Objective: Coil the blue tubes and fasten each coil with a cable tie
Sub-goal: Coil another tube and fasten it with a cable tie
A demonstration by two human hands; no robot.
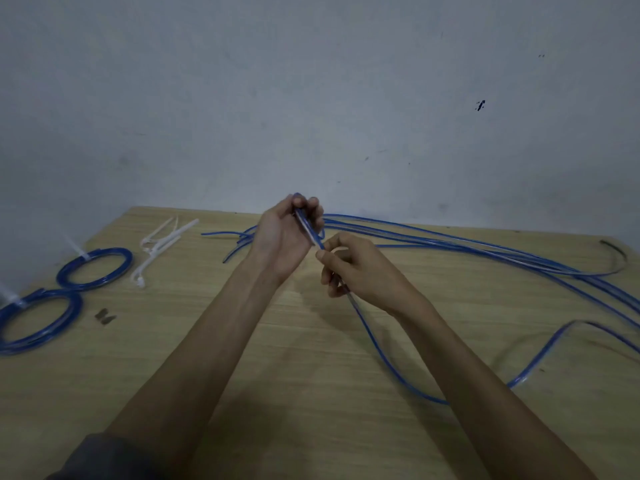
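Over the middle of the wooden table (277,358), my left hand (284,237) is closed on the end of a blue tube (381,358), held up above the surface. Just below and to the right, my right hand (356,268) grips the same tube; the tube runs down from it, across the table and off to the right. Several loose blue tubes (485,251) lie stretched along the back right. Two finished coils sit at the left, one (95,268) behind the other (38,320), each bound with a white tie. A pile of white cable ties (161,245) lies beside them.
A pale wall (311,98) rises right behind the table's far edge. A small dark scrap (105,317) lies near the front coil. A dark curved piece (614,251) rests at the far right, by the tubes.
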